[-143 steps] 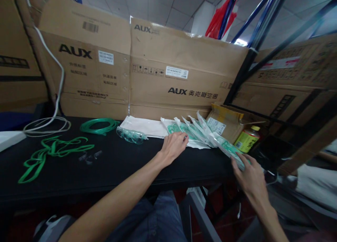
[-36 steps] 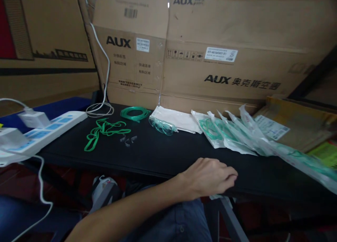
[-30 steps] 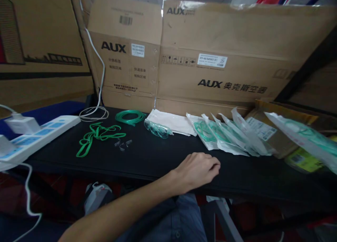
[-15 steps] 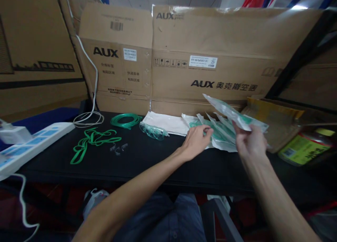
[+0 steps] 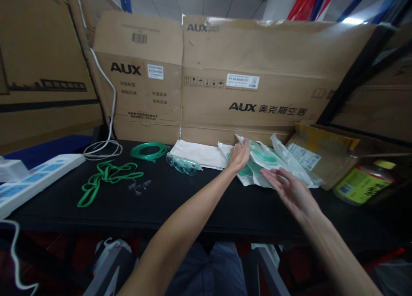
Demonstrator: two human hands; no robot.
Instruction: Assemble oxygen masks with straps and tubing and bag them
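Note:
My left hand (image 5: 240, 155) is closed on the left edge of a clear-and-white packet (image 5: 262, 152) with green tubing inside, raised at a tilt over others of its kind. Beside its lower edge is my right hand (image 5: 294, 193), palm turned up, fingers stretched out and apart; the fingertips reach the packets, and I cannot tell whether they bear any weight. More packets (image 5: 252, 178) lie overlapped beneath, and another packet (image 5: 289, 158) leans at the right. Left of my left hand is a flat white packet (image 5: 202, 152) with a clear green-tinted plastic mask (image 5: 183, 164) at its front edge.
On the black table (image 5: 180, 201) lie a green tubing coil (image 5: 149, 151), a green strap (image 5: 107, 176) and small clear plastic pieces (image 5: 139, 186). A white power strip (image 5: 41, 180) is at left. A cardboard box (image 5: 309, 154) and yellow-labelled bottle (image 5: 363, 182) stand at right, cardboard (image 5: 206, 103) behind.
The packet in my right hand has come down onto the others at right, and that hand's fingers have spread. My left hand has gone from resting over the packets to gripping one by its edge.

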